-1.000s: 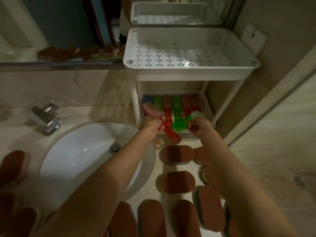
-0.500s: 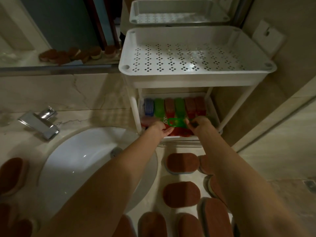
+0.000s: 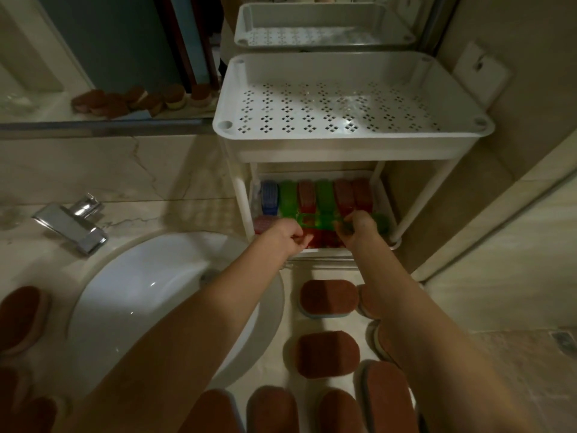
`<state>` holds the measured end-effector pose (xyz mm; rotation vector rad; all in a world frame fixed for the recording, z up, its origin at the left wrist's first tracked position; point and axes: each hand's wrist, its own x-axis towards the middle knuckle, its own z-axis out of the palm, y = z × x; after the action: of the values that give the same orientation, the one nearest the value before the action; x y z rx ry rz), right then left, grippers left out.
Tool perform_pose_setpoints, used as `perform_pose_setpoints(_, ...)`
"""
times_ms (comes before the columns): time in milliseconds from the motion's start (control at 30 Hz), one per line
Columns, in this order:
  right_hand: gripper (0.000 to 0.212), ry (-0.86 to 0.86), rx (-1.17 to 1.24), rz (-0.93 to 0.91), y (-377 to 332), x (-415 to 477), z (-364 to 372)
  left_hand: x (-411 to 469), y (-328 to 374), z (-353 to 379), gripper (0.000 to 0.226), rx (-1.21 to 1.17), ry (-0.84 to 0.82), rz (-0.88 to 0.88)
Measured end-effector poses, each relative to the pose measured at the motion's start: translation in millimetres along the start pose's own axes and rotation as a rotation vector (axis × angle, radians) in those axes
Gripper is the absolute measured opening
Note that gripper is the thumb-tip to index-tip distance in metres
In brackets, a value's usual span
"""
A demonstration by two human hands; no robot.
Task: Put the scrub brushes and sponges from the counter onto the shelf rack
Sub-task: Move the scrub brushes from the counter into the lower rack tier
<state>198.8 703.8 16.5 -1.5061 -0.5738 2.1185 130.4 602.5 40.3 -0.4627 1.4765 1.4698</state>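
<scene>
The white two-tier shelf rack [image 3: 352, 148] stands on the counter; its perforated top tier holds nothing. On the lower tier, a row of scrub brushes lies side by side: blue [image 3: 269, 195], green [image 3: 288, 200], red [image 3: 343, 196]. Both my hands reach into the lower tier's front. My left hand [image 3: 288, 234] is curled round a pink brush [image 3: 261, 223], whose head shows just left of it. My right hand [image 3: 359, 228] grips a green brush [image 3: 382, 222], which sticks out to its right. Several brown sponges [image 3: 327, 354] lie on the counter below my arms.
A white sink basin [image 3: 150, 295] with a chrome faucet [image 3: 75, 225] sits to the left, with more brown sponges [image 3: 22, 317] at its left rim. A mirror [image 3: 109, 57] runs along the back. A wall closes in right of the rack.
Both hands moved forward from in front of the rack into its lower tier, carrying the pink and green brushes in. The view shifted closer to the rack.
</scene>
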Motion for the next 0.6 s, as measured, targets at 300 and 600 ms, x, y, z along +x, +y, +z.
perform_pose_setpoints(300,0.035,-0.035,-1.143,-0.632,20.0,3.5,-5.7,18.6,-5.9,-5.6,0.029,1.317,0.329,0.749)
perform_pose_setpoints(600,0.046,-0.128,-1.823,-0.802,12.4,5.7,-19.7,33.8,-17.7,-27.3,0.038,1.758,0.301,0.769)
